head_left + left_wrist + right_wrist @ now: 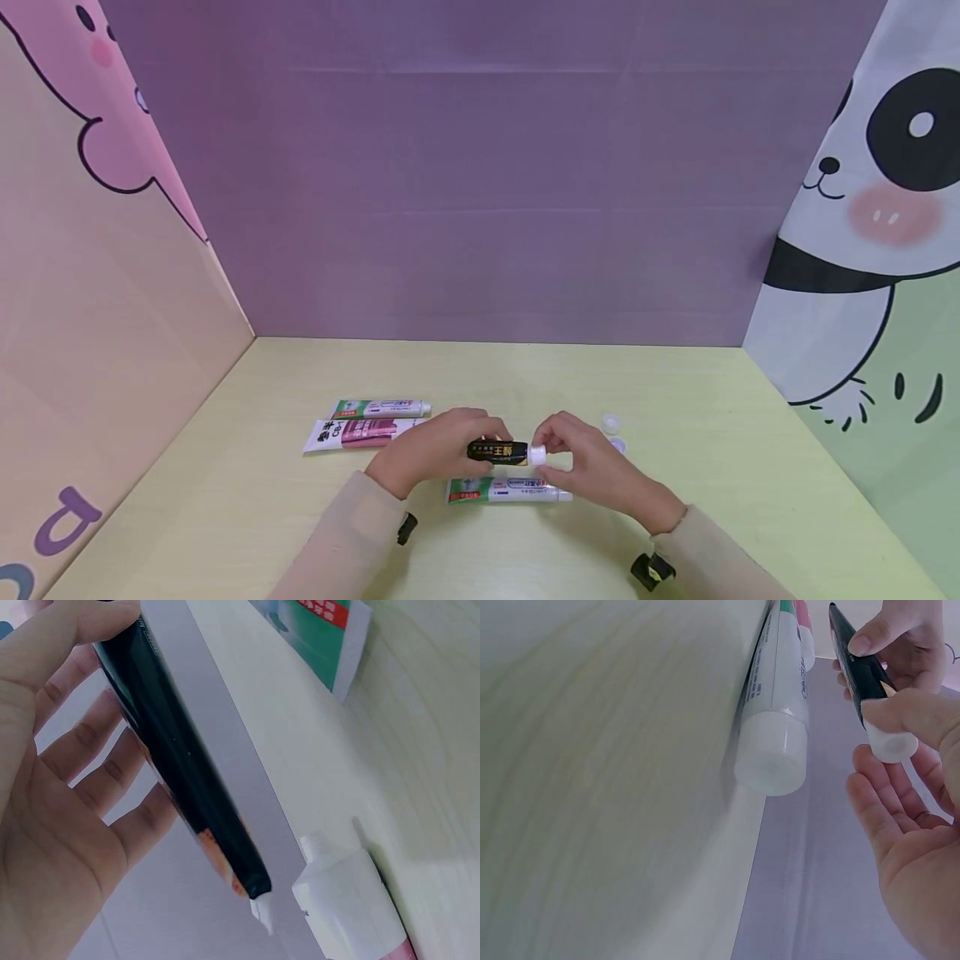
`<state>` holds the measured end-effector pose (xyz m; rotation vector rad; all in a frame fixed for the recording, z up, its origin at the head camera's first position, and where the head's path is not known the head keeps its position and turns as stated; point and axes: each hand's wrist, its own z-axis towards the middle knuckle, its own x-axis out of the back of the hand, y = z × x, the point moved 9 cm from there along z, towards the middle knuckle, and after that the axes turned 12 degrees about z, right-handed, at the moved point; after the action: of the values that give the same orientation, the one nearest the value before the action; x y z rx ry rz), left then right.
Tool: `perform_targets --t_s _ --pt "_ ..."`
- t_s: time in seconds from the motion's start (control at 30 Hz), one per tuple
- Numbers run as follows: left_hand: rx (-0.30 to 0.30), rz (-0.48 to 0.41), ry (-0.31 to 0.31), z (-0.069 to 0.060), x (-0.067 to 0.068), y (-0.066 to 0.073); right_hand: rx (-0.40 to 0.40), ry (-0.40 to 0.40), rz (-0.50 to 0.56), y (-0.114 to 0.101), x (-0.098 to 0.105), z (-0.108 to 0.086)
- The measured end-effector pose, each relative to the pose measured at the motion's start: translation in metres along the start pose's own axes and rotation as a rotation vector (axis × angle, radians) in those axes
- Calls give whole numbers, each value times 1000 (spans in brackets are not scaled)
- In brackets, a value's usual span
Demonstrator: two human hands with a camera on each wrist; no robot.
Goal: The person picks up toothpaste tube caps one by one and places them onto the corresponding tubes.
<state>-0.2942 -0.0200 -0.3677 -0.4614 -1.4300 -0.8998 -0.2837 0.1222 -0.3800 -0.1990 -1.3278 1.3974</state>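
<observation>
A purple back panel (495, 175) fills the far side at 12 o'clock, rising from the pale wooden table (660, 383). A panda-printed panel (840, 317) stands at 2 o'clock and a pink cartoon panel (112, 308) at 10 o'clock.

Both hands are over the middle of the table. The left hand (435, 454) pinches a dark tube between thumb and fingers; the right hand (600, 471) has thumb and fingertips pinching a white cap.

Taking the dark tube as the centre of the dial, a pink-and-white tube (367, 433) lies at 9 o'clock, its cap end hidden behind the left hand in the head view. Just beyond it, at 10 o'clock, is a far green tube (381, 408), roughly parallel. A near green tube (517, 490) lies on the table at 6 o'clock, just on the person's side of the work and underneath the hands.

The dark tube (498, 452) is held above the table, at 3 o'clock from the left hand and 9 o'clock from the right. Two small pale discs (611, 424) rest at 2 to 3 o'clock, one partly behind the right hand. The white cap (537, 456) sits at the dark tube's 3 o'clock end.
</observation>
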Motion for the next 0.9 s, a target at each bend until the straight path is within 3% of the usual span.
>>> perform_targets --t_s 0.4,0.7,0.9 --pt "9 17 22 -1 5 2 -65 -8 48 2 -1 0" --pt "21 29 22 -1 7 4 -141 6 -43 10 2 1" --pt "23 21 22 0 9 5 -197 20 -34 16 1 1"
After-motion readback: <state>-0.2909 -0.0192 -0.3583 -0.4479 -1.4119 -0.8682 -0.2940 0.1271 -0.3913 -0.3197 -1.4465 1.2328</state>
